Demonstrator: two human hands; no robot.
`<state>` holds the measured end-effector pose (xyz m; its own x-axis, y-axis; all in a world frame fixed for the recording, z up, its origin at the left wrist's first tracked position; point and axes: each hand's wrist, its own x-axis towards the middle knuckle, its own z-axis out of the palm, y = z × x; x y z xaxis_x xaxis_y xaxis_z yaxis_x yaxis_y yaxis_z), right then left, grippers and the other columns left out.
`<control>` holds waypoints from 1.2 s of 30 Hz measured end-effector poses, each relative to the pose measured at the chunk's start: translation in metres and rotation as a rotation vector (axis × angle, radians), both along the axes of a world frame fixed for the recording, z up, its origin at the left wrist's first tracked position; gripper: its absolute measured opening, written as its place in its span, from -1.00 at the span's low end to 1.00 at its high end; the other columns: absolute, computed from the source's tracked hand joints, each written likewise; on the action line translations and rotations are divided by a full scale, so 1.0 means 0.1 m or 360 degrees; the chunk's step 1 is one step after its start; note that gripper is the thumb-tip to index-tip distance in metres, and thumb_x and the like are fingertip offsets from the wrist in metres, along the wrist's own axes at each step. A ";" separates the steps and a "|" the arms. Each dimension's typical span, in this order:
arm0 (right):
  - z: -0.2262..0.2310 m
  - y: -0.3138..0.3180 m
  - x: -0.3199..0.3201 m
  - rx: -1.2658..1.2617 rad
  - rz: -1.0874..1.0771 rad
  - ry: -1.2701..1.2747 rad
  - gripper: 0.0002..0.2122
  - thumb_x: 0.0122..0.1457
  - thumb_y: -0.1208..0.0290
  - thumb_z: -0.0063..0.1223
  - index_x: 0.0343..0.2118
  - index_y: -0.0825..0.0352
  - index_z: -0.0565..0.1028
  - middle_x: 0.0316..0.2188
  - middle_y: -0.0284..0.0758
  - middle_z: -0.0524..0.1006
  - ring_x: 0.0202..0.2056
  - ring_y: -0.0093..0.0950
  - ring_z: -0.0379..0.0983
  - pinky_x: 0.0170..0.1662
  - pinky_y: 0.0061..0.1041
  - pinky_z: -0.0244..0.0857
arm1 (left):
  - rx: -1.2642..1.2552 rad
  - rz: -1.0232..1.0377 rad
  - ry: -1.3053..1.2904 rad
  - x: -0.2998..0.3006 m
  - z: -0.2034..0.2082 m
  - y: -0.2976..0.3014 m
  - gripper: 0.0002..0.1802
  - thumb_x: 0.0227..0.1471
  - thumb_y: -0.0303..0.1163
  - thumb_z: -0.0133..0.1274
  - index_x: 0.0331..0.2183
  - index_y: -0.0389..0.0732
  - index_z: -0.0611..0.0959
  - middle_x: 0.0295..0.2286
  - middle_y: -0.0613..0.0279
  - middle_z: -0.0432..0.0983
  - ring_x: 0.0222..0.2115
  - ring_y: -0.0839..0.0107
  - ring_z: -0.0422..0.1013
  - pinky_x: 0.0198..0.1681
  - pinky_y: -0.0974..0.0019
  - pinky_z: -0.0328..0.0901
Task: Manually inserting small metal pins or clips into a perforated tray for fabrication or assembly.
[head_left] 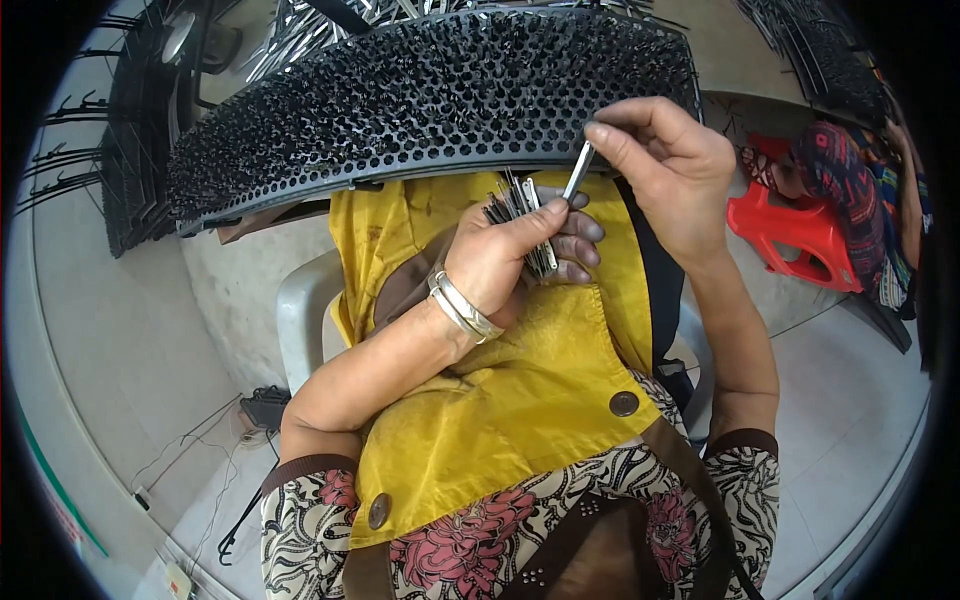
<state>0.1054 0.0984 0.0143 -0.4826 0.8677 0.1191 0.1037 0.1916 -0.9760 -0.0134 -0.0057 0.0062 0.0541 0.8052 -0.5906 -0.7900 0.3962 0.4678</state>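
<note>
My left hand (510, 245) is closed round a bundle of thin metal strips (527, 205), some dark and some silvery, above my yellow apron (480, 370). Between its thumb and the pinched fingertips of my right hand (665, 165) runs one slim silver strip (577, 172), slanting up to the right. Just beyond both hands lies a wide black perforated tray (440, 155), its round holes open along the near edge. Dark upright pieces crowd the rest of that tray; their exact kind is too small to tell.
Behind the tray lies a heap of loose silver strips (290, 45). Black hooked rods (75, 160) stick out at the left. To the right, another person in patterned clothing (840, 165) is beside a red plastic stool (790, 235). Cables (215, 450) trail over the lower-left floor.
</note>
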 end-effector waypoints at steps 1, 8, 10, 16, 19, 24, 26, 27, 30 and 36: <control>0.01 0.01 -0.01 0.0107 -0.0068 -0.0055 -0.92 -0.06 0.63 0.10 -0.44 0.45 0.49 -0.61 -0.48 0.45 -0.56 -0.79 0.31 -0.51 -0.84 0.18 | -0.0001 0.0002 0.0001 0.00 -0.01 -0.01 -0.80 0.03 -0.43 -0.11 -0.32 -0.38 0.43 -0.49 0.03 0.47 -0.54 0.34 0.43 -0.51 0.35 0.34; -0.09 0.20 -0.06 0.0769 -0.0487 -0.0020 -0.89 -0.06 0.61 0.12 -0.42 0.43 0.50 -0.55 -0.46 0.48 -0.53 -0.78 0.34 -0.47 -0.82 0.23 | -0.0065 0.0002 0.0023 -0.01 -0.07 -0.03 -0.81 0.04 -0.44 -0.14 -0.32 -0.38 0.40 -0.49 0.01 0.47 -0.55 0.32 0.44 -0.51 0.34 0.36; -0.08 0.20 -0.14 0.0822 -0.0537 -0.0114 -0.89 -0.08 0.62 0.13 -0.44 0.44 0.49 -0.56 -0.38 0.49 -0.53 -0.70 0.39 -0.44 -0.76 0.27 | -0.0063 0.0000 0.0025 -0.01 -0.07 -0.03 -0.81 0.04 -0.44 -0.15 -0.31 -0.38 0.40 -0.50 0.01 0.47 -0.56 0.32 0.44 -0.51 0.33 0.36; -0.31 0.33 -0.24 0.1810 -0.0019 -0.0009 -0.85 -0.20 0.72 0.08 -0.49 0.44 0.45 -0.53 -0.20 0.46 -0.51 -0.34 0.41 -0.45 -0.52 0.30 | -0.0049 -0.0010 0.0001 0.01 -0.07 -0.04 -0.81 0.05 -0.44 -0.15 -0.31 -0.36 0.40 -0.49 0.01 0.46 -0.56 0.31 0.44 -0.51 0.33 0.36; -0.35 0.26 -0.24 0.1781 0.0087 -0.0171 -0.81 -0.28 0.74 0.07 -0.49 0.46 0.44 -0.52 -0.18 0.44 -0.50 -0.29 0.38 -0.47 -0.48 0.27 | -0.0062 -0.0010 -0.0003 0.02 -0.07 -0.04 -0.83 0.04 -0.44 -0.14 -0.32 -0.34 0.40 -0.50 0.01 0.46 -0.56 0.31 0.44 -0.51 0.32 0.36; -0.22 0.08 -0.11 0.1510 -0.0081 -0.0232 -0.82 -0.19 0.68 0.12 -0.44 0.46 0.45 -0.54 -0.20 0.43 -0.55 -0.44 0.36 -0.51 -0.57 0.25 | 0.0011 0.0002 -0.0002 0.02 -0.03 -0.03 -0.85 0.05 -0.45 -0.14 -0.35 -0.33 0.41 -0.50 0.02 0.46 -0.55 0.32 0.44 -0.50 0.34 0.36; -0.08 -0.07 -0.04 0.1009 0.0003 -0.0363 -0.83 -0.12 0.63 0.12 -0.40 0.47 0.46 -0.56 -0.29 0.44 -0.57 -0.64 0.35 -0.53 -0.72 0.21 | 0.0045 -0.0016 0.0030 0.01 -0.03 -0.05 -0.85 0.05 -0.44 -0.14 -0.34 -0.34 0.41 -0.50 0.02 0.46 -0.55 0.32 0.44 -0.50 0.35 0.36; -0.03 -0.10 -0.01 0.0370 0.0141 -0.0263 -0.84 -0.10 0.62 0.12 -0.39 0.46 0.46 -0.57 -0.35 0.44 -0.58 -0.70 0.33 -0.53 -0.76 0.18 | 0.0085 -0.0051 0.0056 0.01 -0.03 -0.04 -0.84 0.05 -0.44 -0.14 -0.32 -0.34 0.40 -0.49 0.03 0.46 -0.54 0.32 0.44 -0.50 0.35 0.36; -0.01 -0.07 0.01 -0.0252 0.0271 -0.0129 -0.87 -0.05 0.61 0.09 -0.38 0.46 0.47 -0.60 -0.47 0.44 -0.59 -0.77 0.29 -0.54 -0.82 0.16 | 0.0129 -0.0090 0.0021 0.03 -0.02 -0.04 -0.80 0.05 -0.43 -0.12 -0.28 -0.35 0.39 -0.48 0.03 0.46 -0.54 0.33 0.43 -0.49 0.36 0.36; -0.08 0.05 -0.09 0.0651 -0.0373 0.0028 -0.87 -0.05 0.60 0.11 -0.38 0.43 0.48 -0.54 -0.44 0.49 -0.55 -0.77 0.33 -0.48 -0.81 0.23 | 0.0054 -0.0060 -0.0033 0.00 -0.07 -0.05 -0.74 0.03 -0.44 -0.11 -0.22 -0.36 0.39 -0.43 -0.02 0.46 -0.48 0.26 0.43 -0.45 0.31 0.34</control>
